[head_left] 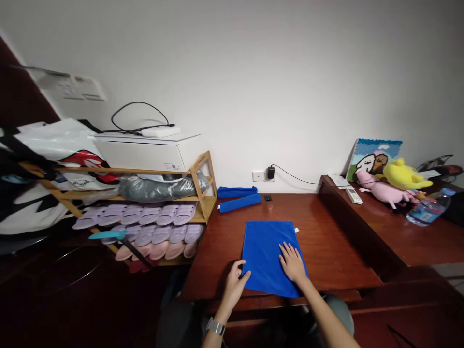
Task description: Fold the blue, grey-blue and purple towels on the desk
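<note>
A blue cloth (268,251) lies spread out on the brown wooden table, with a small white tag at its far right corner. My right hand (292,263) rests flat on the right part of this cloth, fingers stretched out. At the cloth's left edge is my left hand (236,285), its fingers bent and the thumb apart from them, holding nothing. The thumb tip reaches the edge; whether it presses on the fabric I cannot tell. Two folded blue cloths (239,203) lie side by side at the far left of the table.
Left of the table (340,261) stands a wooden rack (205,208) with several slippers (157,233) and a white box (145,152) on top. A charger (270,172) is plugged into the wall. On the higher right surface are plush toys (402,175), a remote (354,195) and a bottle (429,209).
</note>
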Demonstrator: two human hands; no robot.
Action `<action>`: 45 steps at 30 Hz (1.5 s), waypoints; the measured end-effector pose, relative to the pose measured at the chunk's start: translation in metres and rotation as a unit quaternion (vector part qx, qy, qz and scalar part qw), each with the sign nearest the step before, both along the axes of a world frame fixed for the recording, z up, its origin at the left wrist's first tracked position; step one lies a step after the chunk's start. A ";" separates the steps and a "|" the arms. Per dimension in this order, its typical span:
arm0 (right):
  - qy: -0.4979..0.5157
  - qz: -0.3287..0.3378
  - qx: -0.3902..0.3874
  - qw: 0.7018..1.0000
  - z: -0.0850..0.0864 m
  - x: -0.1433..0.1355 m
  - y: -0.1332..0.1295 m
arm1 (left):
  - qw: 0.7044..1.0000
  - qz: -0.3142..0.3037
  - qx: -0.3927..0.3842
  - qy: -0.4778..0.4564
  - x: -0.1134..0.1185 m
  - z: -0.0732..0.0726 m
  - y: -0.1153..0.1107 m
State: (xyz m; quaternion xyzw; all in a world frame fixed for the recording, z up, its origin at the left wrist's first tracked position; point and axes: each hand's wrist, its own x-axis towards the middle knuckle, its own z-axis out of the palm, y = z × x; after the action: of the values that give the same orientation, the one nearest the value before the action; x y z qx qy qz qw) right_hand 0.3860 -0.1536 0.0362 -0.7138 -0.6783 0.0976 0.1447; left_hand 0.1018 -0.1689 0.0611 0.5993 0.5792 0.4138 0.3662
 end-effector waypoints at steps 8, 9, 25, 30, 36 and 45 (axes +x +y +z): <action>0.037 0.059 0.102 0.992 -0.009 0.029 -0.007 | 0.941 -0.041 -0.013 0.336 -0.034 0.001 -0.026; 0.038 0.045 0.103 0.993 -0.005 0.029 0.001 | 0.940 -0.039 0.010 0.338 -0.026 0.007 -0.016; -0.058 0.013 -0.026 0.998 0.000 0.000 0.138 | 0.891 -0.109 0.128 0.421 0.096 -0.035 0.196; -0.069 0.030 -0.035 0.997 0.000 0.018 0.142 | 0.888 -0.111 0.114 0.431 0.095 -0.039 0.202; -0.083 -0.058 -0.071 0.992 0.004 0.061 0.134 | 0.882 -0.157 0.074 0.437 0.087 -0.020 0.211; -0.028 0.081 0.058 0.995 -0.006 -0.044 0.069 | 0.866 -0.159 0.178 0.439 0.086 -0.053 0.099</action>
State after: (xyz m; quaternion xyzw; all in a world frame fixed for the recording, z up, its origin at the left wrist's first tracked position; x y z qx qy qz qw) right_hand 0.3421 -0.0847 0.0298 -0.6495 -0.7420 0.0500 0.1585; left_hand 0.1880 -0.0694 0.0079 0.8582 0.4934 0.1395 0.0221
